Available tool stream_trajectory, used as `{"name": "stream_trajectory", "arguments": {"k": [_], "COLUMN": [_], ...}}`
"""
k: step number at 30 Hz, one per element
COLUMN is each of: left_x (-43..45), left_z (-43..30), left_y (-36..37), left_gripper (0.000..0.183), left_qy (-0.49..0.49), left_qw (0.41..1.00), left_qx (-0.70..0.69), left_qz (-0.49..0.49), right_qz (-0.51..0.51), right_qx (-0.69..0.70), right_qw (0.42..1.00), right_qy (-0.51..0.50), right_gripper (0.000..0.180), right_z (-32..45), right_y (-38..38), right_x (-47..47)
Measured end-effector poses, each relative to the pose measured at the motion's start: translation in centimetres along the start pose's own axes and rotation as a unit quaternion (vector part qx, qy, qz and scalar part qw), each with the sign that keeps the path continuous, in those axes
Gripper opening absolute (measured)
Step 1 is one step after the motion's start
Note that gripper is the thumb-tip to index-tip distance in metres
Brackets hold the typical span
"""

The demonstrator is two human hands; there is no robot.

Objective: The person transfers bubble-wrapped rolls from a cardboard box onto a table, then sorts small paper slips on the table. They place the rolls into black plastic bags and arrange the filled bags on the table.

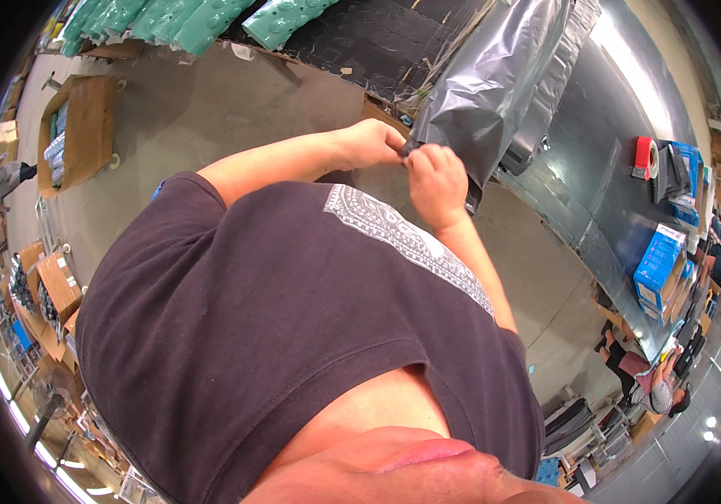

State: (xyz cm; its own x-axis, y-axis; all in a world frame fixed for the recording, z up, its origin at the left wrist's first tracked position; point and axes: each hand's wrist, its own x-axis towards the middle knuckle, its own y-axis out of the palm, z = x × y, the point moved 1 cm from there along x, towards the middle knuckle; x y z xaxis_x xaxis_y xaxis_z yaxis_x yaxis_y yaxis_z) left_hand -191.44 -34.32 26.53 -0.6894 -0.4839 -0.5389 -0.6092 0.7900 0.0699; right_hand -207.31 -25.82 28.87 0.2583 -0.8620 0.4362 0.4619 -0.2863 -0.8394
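Observation:
My left hand (370, 145) pinches the near corner of a shiny dark grey plastic bag or sheet (486, 94) between thumb and fingertips. Right against it, my right hand (439, 183) has its fingers curled on the same gathered edge. The plastic lies creased over the worktable and hangs a little past its front edge, close to my chest. What is between my fingertips is mostly hidden. Whether anything lies inside the plastic cannot be seen.
Several rolled teal mats (196, 25) in clear wrap lie at the far left of the black table surface (360, 44). On the metal tabletop (587, 170) stand a red tape roll (644, 157) and blue cartons (659, 258). A wheeled cardboard box (89, 132) stands left; a co-worker (647, 381) is at right.

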Motion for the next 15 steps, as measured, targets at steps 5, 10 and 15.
{"name": "stream_trajectory", "arguments": {"k": [5, 10, 15], "left_x": [0.5, 3.5, 7.0], "left_z": [-1.8, -2.8, -3.5], "left_y": [-3.0, -4.6, -4.5], "left_gripper": [0.042, 0.069, 0.053], "left_qy": [0.089, 0.392, 0.565], "left_qw": [0.926, 0.648, 0.532], "left_qx": [0.366, 0.646, 0.631], "left_qz": [0.008, -0.102, -0.001], "right_qz": [0.255, 0.664, 0.080], "right_qx": [0.045, -0.039, -0.143], "right_qw": [0.945, 0.617, 0.944], "right_qy": [0.202, 0.420, 0.286], "right_gripper": [0.008, 0.057, 0.092], "right_z": [-0.1, -2.9, -6.8], "right_y": [1.8, -1.5, -5.7], "right_x": [-15.7, -29.7, -13.7]}}
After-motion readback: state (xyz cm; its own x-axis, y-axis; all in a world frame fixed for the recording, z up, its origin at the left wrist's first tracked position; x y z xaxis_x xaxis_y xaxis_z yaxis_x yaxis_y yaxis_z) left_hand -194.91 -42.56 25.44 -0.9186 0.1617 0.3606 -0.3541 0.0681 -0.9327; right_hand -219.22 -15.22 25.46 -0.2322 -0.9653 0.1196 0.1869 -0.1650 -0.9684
